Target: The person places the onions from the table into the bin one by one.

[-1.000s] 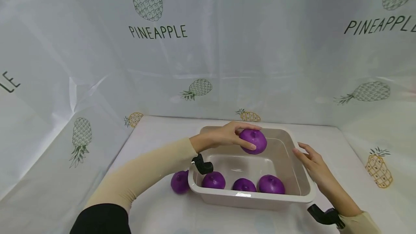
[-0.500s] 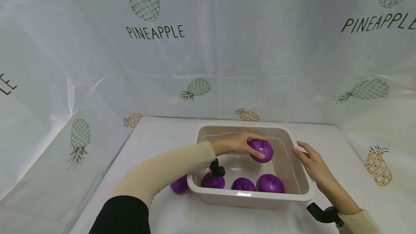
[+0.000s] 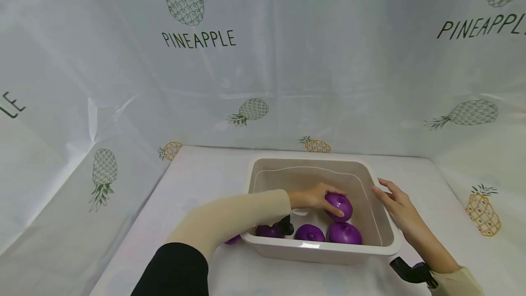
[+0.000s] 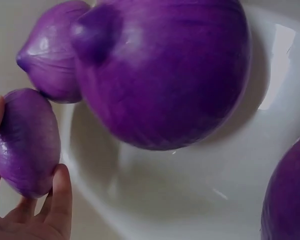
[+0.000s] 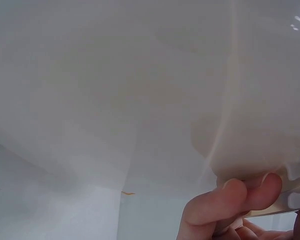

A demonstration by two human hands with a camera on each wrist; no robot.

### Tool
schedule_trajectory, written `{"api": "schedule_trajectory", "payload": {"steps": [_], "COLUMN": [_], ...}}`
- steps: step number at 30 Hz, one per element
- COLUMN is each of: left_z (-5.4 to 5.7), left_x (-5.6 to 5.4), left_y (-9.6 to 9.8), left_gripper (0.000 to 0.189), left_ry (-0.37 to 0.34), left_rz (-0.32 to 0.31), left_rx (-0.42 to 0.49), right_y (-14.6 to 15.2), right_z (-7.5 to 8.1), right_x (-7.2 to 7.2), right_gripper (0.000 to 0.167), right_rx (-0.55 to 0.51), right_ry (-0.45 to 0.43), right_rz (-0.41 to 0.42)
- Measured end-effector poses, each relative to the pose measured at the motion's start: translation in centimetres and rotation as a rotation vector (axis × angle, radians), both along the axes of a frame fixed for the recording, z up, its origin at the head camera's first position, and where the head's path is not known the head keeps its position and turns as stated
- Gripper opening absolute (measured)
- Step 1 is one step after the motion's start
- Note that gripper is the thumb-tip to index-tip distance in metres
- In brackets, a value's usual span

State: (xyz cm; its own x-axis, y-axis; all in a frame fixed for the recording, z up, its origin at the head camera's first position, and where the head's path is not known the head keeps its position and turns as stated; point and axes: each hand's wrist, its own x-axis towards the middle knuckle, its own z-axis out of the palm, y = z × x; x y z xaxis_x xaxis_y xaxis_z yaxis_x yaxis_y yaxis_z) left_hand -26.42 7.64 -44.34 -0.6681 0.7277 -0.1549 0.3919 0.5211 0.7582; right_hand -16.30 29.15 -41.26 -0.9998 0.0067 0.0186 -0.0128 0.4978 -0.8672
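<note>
My left hand (image 3: 318,197) reaches into a beige plastic bin (image 3: 320,252) and holds a purple onion (image 3: 342,205) near the bin's right side. In the left wrist view, thumb and fingers span this held onion (image 4: 27,142), which seems to touch another onion (image 4: 57,55). Below it in the head view lies an onion (image 3: 344,234); two more, a middle onion (image 3: 310,233) and a left onion (image 3: 268,231), line the near wall. My right hand (image 3: 400,207) grips the bin's right rim; its curled fingers (image 5: 215,205) show in the right wrist view.
Outside the bin's left wall lies another onion (image 3: 233,240), mostly hidden by the left sleeve (image 3: 234,211). The bin stands on a white-covered table (image 3: 205,172). Behind it hangs a pineapple-print sheet (image 3: 328,58). Black wrist mounts (image 3: 412,272) sit on both forearms.
My left hand has carried the onion down and to the right, from above the bin's far half to beside the near-right onion. My right hand stays at the rim.
</note>
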Motion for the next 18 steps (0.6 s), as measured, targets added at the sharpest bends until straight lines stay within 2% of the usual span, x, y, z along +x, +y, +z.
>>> {"api": "schedule_trajectory", "payload": {"steps": [3, 11, 18], "left_z": [-0.7, -1.2, -2.2], "left_x": [0.1, 0.3, 0.4], "left_y": [0.2, 0.7, 1.5], "left_gripper": [0.061, 0.061, 0.063], "left_ry": [0.020, 0.083, 0.133], "left_rz": [0.007, 0.025, -0.017], "left_rx": [0.003, -0.026, -0.069], "right_y": [-0.1, 0.0, 0.0], "right_z": [0.0, 0.1, 0.1], "right_x": [0.1, -0.1, -0.1], "right_gripper": [0.057, 0.058, 0.056], "right_rx": [0.004, 0.011, 0.006], "right_ry": [0.005, -0.004, 0.007], "right_rz": [-0.003, -0.004, -0.003]}}
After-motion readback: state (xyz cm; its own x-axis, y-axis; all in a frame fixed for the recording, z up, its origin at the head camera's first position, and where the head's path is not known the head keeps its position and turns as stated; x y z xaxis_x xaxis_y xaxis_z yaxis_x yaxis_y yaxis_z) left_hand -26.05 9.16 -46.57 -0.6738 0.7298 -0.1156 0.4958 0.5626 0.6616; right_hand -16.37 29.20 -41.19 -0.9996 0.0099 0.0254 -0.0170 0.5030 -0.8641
